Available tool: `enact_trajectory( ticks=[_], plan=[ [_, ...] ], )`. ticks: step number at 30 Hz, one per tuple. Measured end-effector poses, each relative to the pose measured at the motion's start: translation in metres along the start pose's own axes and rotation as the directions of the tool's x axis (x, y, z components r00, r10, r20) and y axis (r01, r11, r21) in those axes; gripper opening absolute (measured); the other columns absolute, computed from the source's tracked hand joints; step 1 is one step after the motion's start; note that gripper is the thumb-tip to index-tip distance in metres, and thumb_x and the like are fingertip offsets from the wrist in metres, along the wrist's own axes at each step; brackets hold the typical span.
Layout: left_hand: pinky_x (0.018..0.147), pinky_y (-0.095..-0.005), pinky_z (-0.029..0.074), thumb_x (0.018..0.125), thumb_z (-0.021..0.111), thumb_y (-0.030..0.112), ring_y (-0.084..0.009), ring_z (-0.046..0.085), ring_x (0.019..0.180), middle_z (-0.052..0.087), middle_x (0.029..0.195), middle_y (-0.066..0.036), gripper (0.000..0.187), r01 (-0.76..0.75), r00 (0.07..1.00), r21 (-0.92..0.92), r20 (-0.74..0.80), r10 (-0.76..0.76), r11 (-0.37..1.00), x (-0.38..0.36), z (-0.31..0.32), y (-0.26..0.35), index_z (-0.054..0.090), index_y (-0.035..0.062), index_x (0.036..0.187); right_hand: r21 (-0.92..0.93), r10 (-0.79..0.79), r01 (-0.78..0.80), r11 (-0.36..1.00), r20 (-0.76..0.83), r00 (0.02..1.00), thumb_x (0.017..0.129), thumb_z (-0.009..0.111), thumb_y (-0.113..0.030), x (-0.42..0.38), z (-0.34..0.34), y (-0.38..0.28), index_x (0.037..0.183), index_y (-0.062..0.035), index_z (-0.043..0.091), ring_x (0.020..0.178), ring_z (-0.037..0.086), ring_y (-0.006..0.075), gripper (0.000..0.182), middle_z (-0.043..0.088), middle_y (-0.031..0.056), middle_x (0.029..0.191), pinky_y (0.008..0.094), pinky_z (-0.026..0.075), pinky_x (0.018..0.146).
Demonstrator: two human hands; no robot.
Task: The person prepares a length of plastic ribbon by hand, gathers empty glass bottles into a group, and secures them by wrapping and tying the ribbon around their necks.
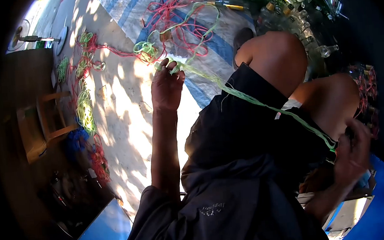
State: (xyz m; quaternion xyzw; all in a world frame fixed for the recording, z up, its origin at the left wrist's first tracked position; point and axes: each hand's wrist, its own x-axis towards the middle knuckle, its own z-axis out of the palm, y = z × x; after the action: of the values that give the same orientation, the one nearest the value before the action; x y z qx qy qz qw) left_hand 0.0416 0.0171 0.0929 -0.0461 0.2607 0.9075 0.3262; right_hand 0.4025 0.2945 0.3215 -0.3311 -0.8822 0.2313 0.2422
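My left hand (167, 86) is raised in front of me, its fingers closed on a bundle of pale green twine (244, 96). From there the twine runs slantwise across my lap to my right hand (353, 154), beside my knee at the right. The fingers of my right hand are bent and blurred, and the twine's far end lies close to their tips; whether they grip it is unclear. Just beyond my left hand lies a green coil (145, 51), touching a tangle of red string (179, 19) on a blue and white striped sheet (124, 7).
Many glass bottles (304, 25) lie at the upper right. More red and green string (84, 99) stretches along the ground at the left, near a wooden chair (32, 128) and a stand fan (41, 39). Blue surfaces (99, 235) show at both lower corners.
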Motion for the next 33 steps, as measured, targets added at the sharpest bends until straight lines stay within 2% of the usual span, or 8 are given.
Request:
enact_trajectory(
  ticks=[1,5,8,11,13,19,29,33],
  plan=[
    [0.089,-0.0378,0.057,0.107,0.053,0.017,-0.0213,0.068,0.101,0.071,0.11,-0.009,0.026,0.003,1.0,-0.008,0.007,-0.003,1.0,-0.001,0.006,0.002,0.058,0.0051,0.13,-0.031,-0.159,0.163,0.986,0.115,0.981,0.085,0.077,-0.004,0.009,0.019,-0.023,0.125,0.0009,0.065,0.116,0.064,0.0302,0.043,0.065,0.0166,0.123,0.0394,0.052,0.099],
    [0.087,-0.036,0.058,0.107,0.054,0.018,-0.0193,0.068,0.099,0.072,0.108,-0.008,0.028,0.011,1.0,-0.037,0.005,-0.01,0.999,-0.007,0.029,0.013,0.059,0.004,0.131,0.18,-0.197,0.137,0.974,0.37,0.908,0.083,0.078,-0.004,0.02,0.094,-0.07,0.133,-0.0041,0.057,0.106,0.061,0.0375,0.054,0.056,0.0176,0.116,0.0432,0.052,0.09],
    [0.086,-0.036,0.059,0.107,0.054,0.017,-0.0195,0.069,0.1,0.072,0.108,-0.008,0.029,-0.021,1.0,-0.017,0.001,0.021,1.0,-0.011,0.032,0.024,0.059,0.0038,0.133,0.216,-0.162,0.101,0.971,0.287,0.944,0.086,0.077,-0.003,0.017,0.12,-0.062,0.128,-0.0048,0.058,0.101,0.061,0.0387,0.046,0.054,0.0175,0.114,0.0442,0.053,0.084],
    [0.086,-0.036,0.06,0.107,0.054,0.016,-0.0198,0.069,0.1,0.072,0.107,-0.008,0.03,-0.027,1.0,-0.005,-0.002,0.027,1.0,-0.013,0.036,0.031,0.059,0.0033,0.133,0.271,-0.161,0.063,0.961,0.358,0.92,0.092,0.067,0.001,0.024,0.112,-0.052,0.115,-0.0028,0.062,0.089,0.064,0.0378,0.025,0.058,0.0161,0.102,0.0427,0.053,0.075],
    [0.086,-0.0362,0.06,0.107,0.053,0.017,-0.02,0.069,0.098,0.073,0.106,-0.008,0.03,-0.024,1.0,0.022,0.006,0.023,0.999,-0.011,0.031,0.034,0.058,0.0026,0.133,0.311,-0.14,0.017,0.95,0.378,0.915,0.096,0.065,0.0,0.026,0.105,-0.049,0.106,0.0007,0.063,0.085,0.064,0.0336,0.011,0.058,0.0147,0.095,0.0395,0.052,0.074],
    [0.086,-0.0336,0.058,0.109,0.052,0.017,-0.0177,0.069,0.098,0.07,0.11,-0.006,0.029,-0.054,0.996,0.108,0.077,0.046,0.993,-0.014,0.036,0.039,0.057,0.0032,0.133,0.415,-0.013,-0.191,0.889,0.441,0.897,0.101,0.064,-0.008,0.023,0.087,-0.033,0.103,0.0004,0.065,0.075,0.059,0.0155,0.008,0.064,0.0065,0.083,0.0301,0.049,0.071],
    [0.086,-0.0348,0.057,0.11,0.05,0.017,-0.0199,0.066,0.099,0.067,0.11,-0.008,0.03,-0.121,0.989,0.112,0.096,0.11,0.986,-0.004,0.055,0.051,0.056,0.0005,0.134,0.336,0.213,-0.274,0.901,0.205,0.955,0.103,0.066,-0.013,0.015,0.045,0.016,0.1,-0.0001,0.069,0.076,0.054,0.0044,0.014,0.064,-0.0025,0.082,0.0208,0.043,0.07],
    [0.085,-0.035,0.056,0.109,0.048,0.017,-0.0209,0.066,0.094,0.068,0.103,-0.008,0.028,-0.097,0.989,0.007,0.116,0.096,0.995,0.005,0.034,0.07,0.058,0.0007,0.13,0.375,0.34,-0.353,0.857,0.102,0.935,0.101,0.068,-0.014,0.017,0.028,0.035,0.102,-0.0029,0.072,0.064,0.044,0.001,0.012,0.06,-0.0044,0.077,0.0202,0.033,0.057]
  ],
)
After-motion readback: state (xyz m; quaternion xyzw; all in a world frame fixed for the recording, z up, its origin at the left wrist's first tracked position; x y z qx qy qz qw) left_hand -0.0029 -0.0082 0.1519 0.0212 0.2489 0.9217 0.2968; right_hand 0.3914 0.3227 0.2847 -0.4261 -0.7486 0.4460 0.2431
